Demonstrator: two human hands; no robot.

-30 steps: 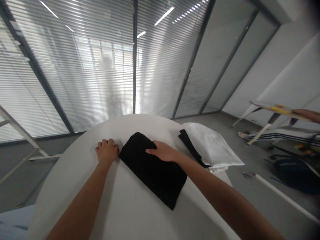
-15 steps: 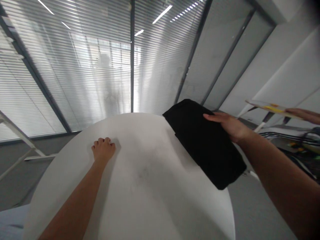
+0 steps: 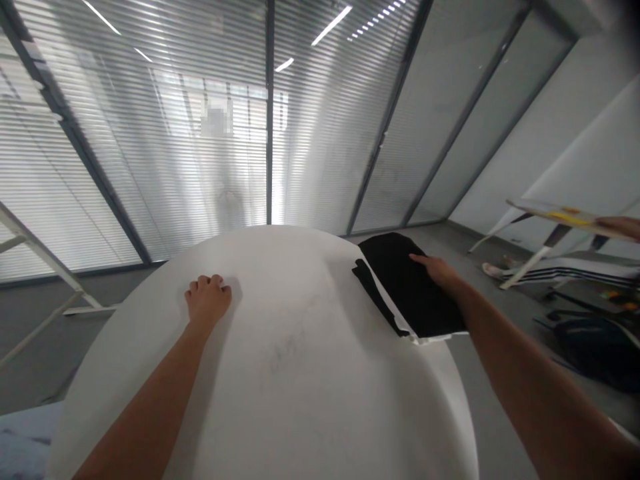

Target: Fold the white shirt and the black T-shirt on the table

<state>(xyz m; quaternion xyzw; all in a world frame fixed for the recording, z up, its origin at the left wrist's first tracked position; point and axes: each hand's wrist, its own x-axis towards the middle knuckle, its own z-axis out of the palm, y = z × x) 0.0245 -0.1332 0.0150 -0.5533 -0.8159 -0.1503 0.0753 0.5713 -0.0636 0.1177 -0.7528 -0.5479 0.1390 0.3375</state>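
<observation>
On the left part of the round white table (image 3: 305,413), my left hand (image 3: 207,297) rests with its fingers curled in, and nothing shows in it. My right hand (image 3: 440,275) grips the right side of a flat, folded black thing (image 3: 407,283), with its thumb lying on the upper face. White layers show between its black covers along the left and near edges. It lies over the table's right edge. Whether it is cloth or a folder I cannot tell. The fingers beneath it are hidden.
Glass partitions with blinds (image 3: 210,167) stand behind the table. At the right, another person's hand (image 3: 620,227) rests on a second table (image 3: 530,208), with a striped trouser leg (image 3: 570,272) below. A white metal frame (image 3: 50,260) stands at the left.
My right hand has lowered the black thing toward the table's right edge and tilted it, so white layers now show. My left hand stays in place. The view has shifted slightly.
</observation>
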